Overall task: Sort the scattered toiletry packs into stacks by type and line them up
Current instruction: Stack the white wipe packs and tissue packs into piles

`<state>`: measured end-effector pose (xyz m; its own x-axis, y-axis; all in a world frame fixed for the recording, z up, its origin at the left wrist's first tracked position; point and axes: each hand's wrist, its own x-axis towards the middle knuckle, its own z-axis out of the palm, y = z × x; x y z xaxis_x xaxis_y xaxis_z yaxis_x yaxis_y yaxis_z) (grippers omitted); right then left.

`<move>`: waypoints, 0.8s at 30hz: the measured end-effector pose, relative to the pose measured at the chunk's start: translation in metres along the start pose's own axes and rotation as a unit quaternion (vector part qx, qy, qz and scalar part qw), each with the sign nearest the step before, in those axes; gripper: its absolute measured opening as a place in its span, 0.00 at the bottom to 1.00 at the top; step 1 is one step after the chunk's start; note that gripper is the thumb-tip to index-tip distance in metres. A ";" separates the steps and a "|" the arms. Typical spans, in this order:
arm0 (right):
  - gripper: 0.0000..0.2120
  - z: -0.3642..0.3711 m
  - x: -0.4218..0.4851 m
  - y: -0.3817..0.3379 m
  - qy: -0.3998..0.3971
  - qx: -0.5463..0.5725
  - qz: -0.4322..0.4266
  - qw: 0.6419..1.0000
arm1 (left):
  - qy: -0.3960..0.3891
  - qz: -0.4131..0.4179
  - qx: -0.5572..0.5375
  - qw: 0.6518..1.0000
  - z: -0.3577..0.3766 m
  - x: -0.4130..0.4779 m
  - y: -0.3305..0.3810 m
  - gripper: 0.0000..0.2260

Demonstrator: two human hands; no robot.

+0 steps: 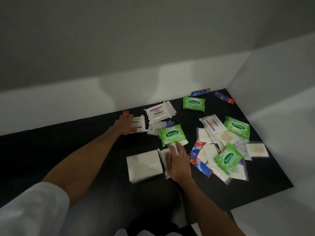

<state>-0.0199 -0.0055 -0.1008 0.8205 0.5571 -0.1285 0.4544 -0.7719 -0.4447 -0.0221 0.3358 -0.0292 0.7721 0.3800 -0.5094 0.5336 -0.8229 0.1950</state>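
White square tissue-pack stack (pixel 144 165): neatly piled, plastic-wrapped.
Right hand (pixel 179 163): flat fingers pressing neighbouring white pack (pixel 162 155).
Left hand (pixel 126 124): gripping white Dove soap pack (pixel 139 124).

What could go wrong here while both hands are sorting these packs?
1. The right hand presses a white pack right by the green Sanicare pack; sliding it may drag that pack along.
2. The left hand grips a Dove pack at full reach, so it might slip.
3. The overlapping heap on the right may hide packs of other types.
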 end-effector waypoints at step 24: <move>0.19 -0.037 0.010 -0.008 0.088 0.236 0.074 0.965 | 0.085 0.047 -0.274 0.957 -0.025 -0.073 0.049 0.25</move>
<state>-0.0022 -0.0046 -0.0652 0.9291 0.3590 -0.0885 0.1525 -0.5900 -0.7929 -0.0439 0.2788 0.0388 0.8456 0.4169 -0.3334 0.5241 -0.5298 0.6668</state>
